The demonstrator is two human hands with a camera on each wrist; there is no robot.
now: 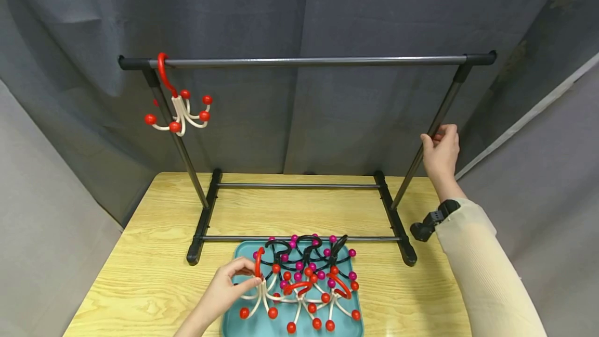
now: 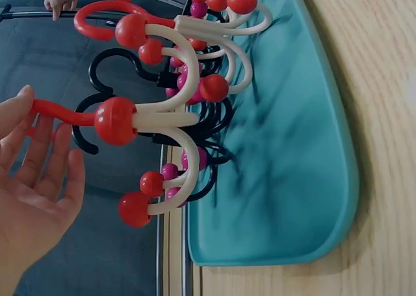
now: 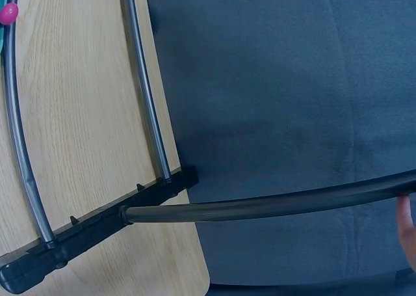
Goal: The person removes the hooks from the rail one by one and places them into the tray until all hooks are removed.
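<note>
My left hand [image 1: 249, 274] pinches the red hook of a red-and-white hanger [image 1: 260, 285] at the left of a teal tray [image 1: 234, 321]. In the left wrist view that hanger [image 2: 156, 120] is lifted a little above the tray [image 2: 292, 146], its red hook against my fingers [image 2: 45, 153]. My right hand [image 1: 439, 142] grips the right upright post [image 1: 423, 163] of a black clothes rack. The right wrist view shows this post [image 3: 273, 205] and only a fingertip [image 3: 408, 234]. Another red-and-white hanger [image 1: 178, 111] hangs at the left end of the top bar [image 1: 309, 61].
Several more hangers, red-and-white [image 1: 323, 295] and black with magenta balls [image 1: 306, 254], lie tangled in the tray. The rack's black feet [image 1: 202, 222] stand on a wooden table [image 1: 154, 254]. Grey curtains close in the back and sides.
</note>
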